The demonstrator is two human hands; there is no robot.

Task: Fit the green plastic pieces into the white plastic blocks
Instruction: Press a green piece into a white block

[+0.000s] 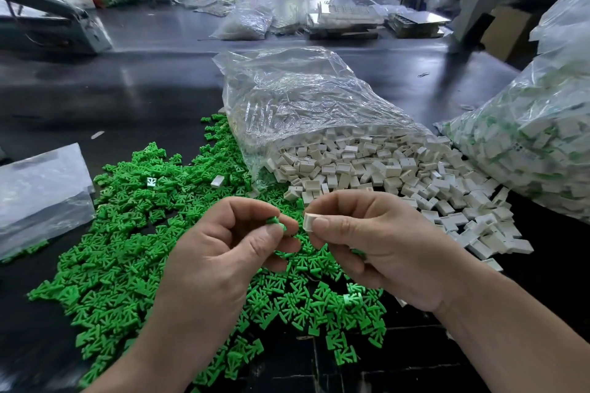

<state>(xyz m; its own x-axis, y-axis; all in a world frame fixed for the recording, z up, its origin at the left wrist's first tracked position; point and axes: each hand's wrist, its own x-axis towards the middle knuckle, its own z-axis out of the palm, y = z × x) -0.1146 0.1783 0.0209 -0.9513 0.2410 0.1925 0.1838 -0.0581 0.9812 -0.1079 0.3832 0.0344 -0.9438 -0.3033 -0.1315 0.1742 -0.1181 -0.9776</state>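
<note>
While both hands hover low in the middle of the frame, the left hand point(223, 242) pinches a single green piece point(275, 221) between its thumb and curled fingers, and the right hand point(376, 249) pinches one white block point(309, 221) between thumb and forefinger. The two parts are held close together, but a small gap shows between them, so the piece is not in the block.

Beneath the hands a broad green heap point(134, 233) of loose pieces spreads over the dark table point(127, 89), from the lower left toward the bottom centre. A clear bag point(303, 99) lies open in the centre of the frame. Loose white blocks point(383, 169) spill from its mouth toward the right and meet the green heap just above the hands.

One stray block point(217, 181) lies on the heap near the bag's mouth, and a little to its left lies a fitted block point(151, 181), white with green showing in it.

At the right edge a fuller second bag point(542, 137) holds white blocks with green visible among them. At the left edge a flat plastic sheet bag point(41, 188) rests on the table beside the heap.
</note>
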